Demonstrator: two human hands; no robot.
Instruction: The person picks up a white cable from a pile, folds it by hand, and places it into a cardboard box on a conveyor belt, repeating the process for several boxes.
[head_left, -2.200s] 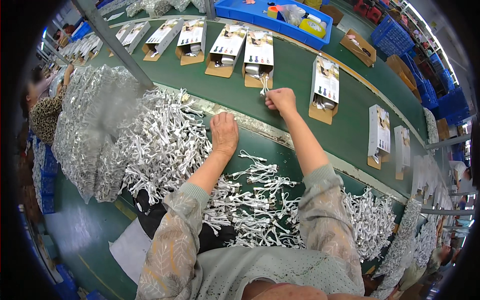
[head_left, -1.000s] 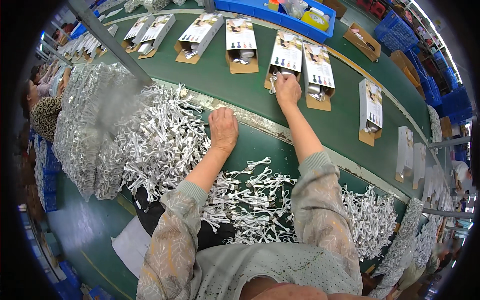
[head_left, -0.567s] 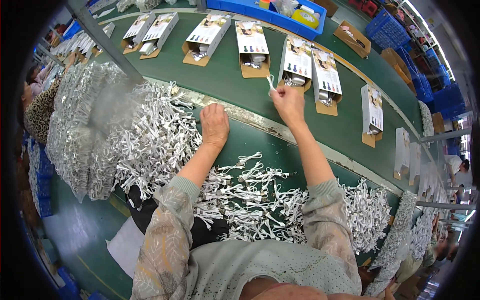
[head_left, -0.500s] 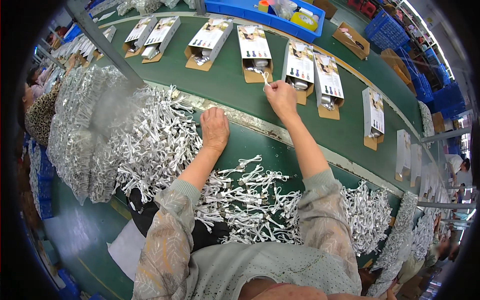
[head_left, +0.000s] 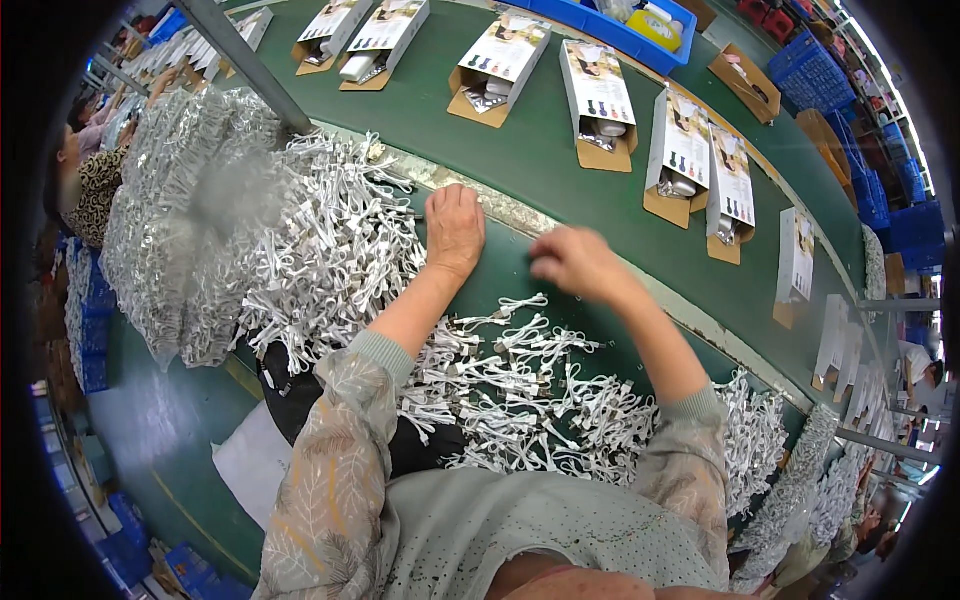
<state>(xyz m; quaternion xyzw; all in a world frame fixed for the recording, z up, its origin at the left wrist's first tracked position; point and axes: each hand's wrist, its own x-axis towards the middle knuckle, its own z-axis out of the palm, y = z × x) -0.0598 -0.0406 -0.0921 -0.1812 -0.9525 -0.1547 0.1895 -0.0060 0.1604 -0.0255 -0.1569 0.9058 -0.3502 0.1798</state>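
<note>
My left hand (head_left: 455,232) rests at the near edge of the conveyor, beside a big heap of white charging cables (head_left: 330,235). Its fingers are bent down and closed; whatever they hold is hidden. My right hand (head_left: 582,264) is over the green table just short of the belt's edge strip, slightly blurred. Its thumb and forefinger look apart, and no cable shows in them. Below both hands lies a looser spread of bundled white cables (head_left: 520,385). Beyond my right hand, open printed boxes (head_left: 600,85) with silvery-white items inside stand on the green belt (head_left: 400,110).
A metal post (head_left: 245,65) rises at the left, next to cables in clear plastic bags (head_left: 165,230). More cables (head_left: 755,435) lie right of my right arm. A blue tray (head_left: 590,18) stands beyond the belt. Other people sit at far left and right.
My right hand has come back from a box to the near side of the belt; the white cable it held no longer shows in it. My left hand stays at the edge. The view has shifted.
</note>
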